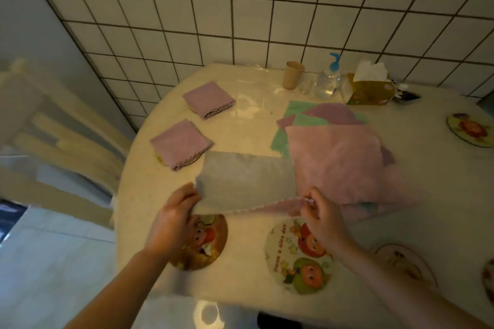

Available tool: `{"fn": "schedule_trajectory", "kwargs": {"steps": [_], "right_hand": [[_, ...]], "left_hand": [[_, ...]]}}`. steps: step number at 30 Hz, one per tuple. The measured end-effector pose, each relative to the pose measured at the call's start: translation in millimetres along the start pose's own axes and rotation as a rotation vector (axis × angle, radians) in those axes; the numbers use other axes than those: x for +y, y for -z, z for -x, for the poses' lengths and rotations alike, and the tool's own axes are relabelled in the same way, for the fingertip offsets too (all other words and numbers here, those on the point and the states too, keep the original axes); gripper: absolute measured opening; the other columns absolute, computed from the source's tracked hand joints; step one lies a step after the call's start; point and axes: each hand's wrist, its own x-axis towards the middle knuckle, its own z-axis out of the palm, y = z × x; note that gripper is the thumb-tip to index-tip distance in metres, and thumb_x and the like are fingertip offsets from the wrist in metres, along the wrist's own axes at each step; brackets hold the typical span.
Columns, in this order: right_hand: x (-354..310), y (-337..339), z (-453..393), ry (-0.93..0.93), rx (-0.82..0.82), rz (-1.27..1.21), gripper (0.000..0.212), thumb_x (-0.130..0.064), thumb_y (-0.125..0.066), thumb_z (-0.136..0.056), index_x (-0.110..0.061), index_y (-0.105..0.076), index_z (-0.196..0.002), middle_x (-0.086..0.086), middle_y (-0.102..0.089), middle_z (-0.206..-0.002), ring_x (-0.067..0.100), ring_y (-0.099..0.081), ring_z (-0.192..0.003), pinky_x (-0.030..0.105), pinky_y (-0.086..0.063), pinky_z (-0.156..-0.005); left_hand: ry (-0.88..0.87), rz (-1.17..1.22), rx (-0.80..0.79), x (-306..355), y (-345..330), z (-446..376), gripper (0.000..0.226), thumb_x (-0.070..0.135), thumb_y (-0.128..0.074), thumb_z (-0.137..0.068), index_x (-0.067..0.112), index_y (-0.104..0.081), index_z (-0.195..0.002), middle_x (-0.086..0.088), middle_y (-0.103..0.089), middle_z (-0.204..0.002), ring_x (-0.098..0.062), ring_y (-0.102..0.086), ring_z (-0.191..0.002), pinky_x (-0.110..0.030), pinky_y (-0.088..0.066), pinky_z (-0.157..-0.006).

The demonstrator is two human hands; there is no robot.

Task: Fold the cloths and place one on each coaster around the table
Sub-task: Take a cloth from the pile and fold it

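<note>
With our left hand (pixel 175 212) and right hand (pixel 319 212) each pinching a near corner of the grey cloth (pixel 247 184) above the worktop (pixel 248 104), we judge a loose pinch could skew the fold or drag the pink cloth (pixel 339 160) beside it.

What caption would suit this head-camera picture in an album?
Both hands, left hand and right hand, lift a pink cloth above the round table, two folded cloths already placed.

Both bare forearms reach forward. Left hand (pixel 175 218) pinched closed, palm down; right hand (pixel 322 218) pinched closed, fingers curled.
</note>
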Motion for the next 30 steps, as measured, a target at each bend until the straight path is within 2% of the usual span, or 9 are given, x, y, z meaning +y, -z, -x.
{"fn": "schedule_trajectory", "kwargs": {"steps": [3,6,10,13,17,20,22,25,30], "right_hand": [[14,-22,44,-0.062,-0.053,0.073,0.015,-0.015,-0.055,-0.091,-0.019,-0.052,-0.078,-0.006,-0.052,-0.057,0.005,-0.050,-0.049,0.014,-0.034,-0.044],[28,-35,81,-0.126,-0.114,0.136,0.016,-0.011,-0.058,-0.089,-0.018,-0.053,-0.076,-0.002,-0.056,-0.060,0.006,-0.053,-0.053,0.014,-0.035,-0.046],[33,-34,98,-0.186,-0.195,0.113,0.015,-0.012,-0.057,-0.090,-0.018,-0.055,-0.077,0.006,-0.063,-0.065,0.015,-0.060,-0.054,0.023,-0.040,-0.048],[35,-30,87,-0.162,-0.133,0.119,0.014,-0.011,-0.061,-0.085,-0.019,-0.059,-0.074,0.000,-0.059,-0.062,0.007,-0.052,-0.051,0.017,-0.037,-0.048],[38,-26,46,-0.307,-0.047,-0.067,0.016,-0.015,-0.060,-0.087,-0.008,-0.060,-0.072,0.010,-0.061,-0.068,0.022,-0.055,-0.062,0.027,-0.043,-0.058],[36,-29,12,-0.472,0.014,-0.233,0.026,-0.019,-0.057,-0.091,0.002,-0.058,-0.076,0.011,-0.055,-0.066,0.021,-0.054,-0.061,0.024,-0.045,-0.054],[38,-34,-10,-0.561,0.022,-0.309,0.025,-0.023,-0.056,-0.093,0.000,-0.062,-0.084,0.009,-0.056,-0.071,0.019,-0.057,-0.063,0.028,-0.052,-0.053],[49,-43,-38,-0.617,0.030,-0.329,0.018,-0.025,-0.055,-0.093,-0.009,-0.063,-0.094,0.011,-0.061,-0.084,0.031,-0.064,-0.083,0.046,-0.055,-0.080],[67,-41,-62,-0.667,-0.003,-0.218,0.018,-0.028,-0.053,-0.095,-0.021,-0.059,-0.110,0.002,-0.065,-0.096,0.024,-0.065,-0.089,0.045,-0.054,-0.087]], "left_hand": [[-0.003,0.002,-0.096,-13,-8,63,0.028,0.025,-0.072,-0.078,0.014,-0.072,-0.104,-0.002,-0.057,-0.124,-0.015,-0.058,-0.112,-0.019,-0.037,-0.101],[-0.002,0.113,-0.184,-14,-15,103,0.039,0.047,-0.049,-0.086,0.018,-0.072,-0.097,0.003,-0.059,-0.115,-0.006,-0.050,-0.112,-0.009,-0.027,-0.102],[0.037,0.136,-0.230,-17,-17,117,0.025,0.041,-0.058,-0.083,0.023,-0.072,-0.094,0.013,-0.058,-0.109,-0.001,-0.047,-0.109,-0.008,-0.035,-0.094],[0.339,0.317,-0.256,-24,-14,102,0.015,0.020,-0.073,-0.080,0.029,-0.074,-0.091,0.017,-0.065,-0.101,-0.002,-0.057,-0.097,-0.011,-0.040,-0.086],[0.647,0.637,-0.111,-33,-13,64,0.011,0.015,-0.074,-0.081,0.009,-0.069,-0.074,0.002,-0.063,-0.069,-0.017,-0.058,-0.068,-0.029,-0.046,-0.070],[0.798,0.823,-0.025,-28,-12,34,0.019,0.024,-0.072,-0.083,0.007,-0.069,-0.075,-0.008,-0.060,-0.070,-0.018,-0.054,-0.068,-0.034,-0.046,-0.067],[0.854,0.872,0.004,-25,-19,12,0.017,0.023,-0.069,-0.086,0.008,-0.073,-0.082,-0.009,-0.063,-0.073,-0.019,-0.054,-0.068,-0.034,-0.045,-0.064],[0.893,0.833,0.036,-29,-36,-16,0.016,0.024,-0.067,-0.088,0.012,-0.074,-0.082,-0.007,-0.067,-0.077,-0.019,-0.055,-0.072,-0.035,-0.046,-0.066],[0.955,0.777,0.051,-38,-53,-42,0.019,0.025,-0.064,-0.090,0.011,-0.072,-0.079,-0.003,-0.062,-0.072,-0.017,-0.050,-0.069,-0.033,-0.042,-0.062]]}}
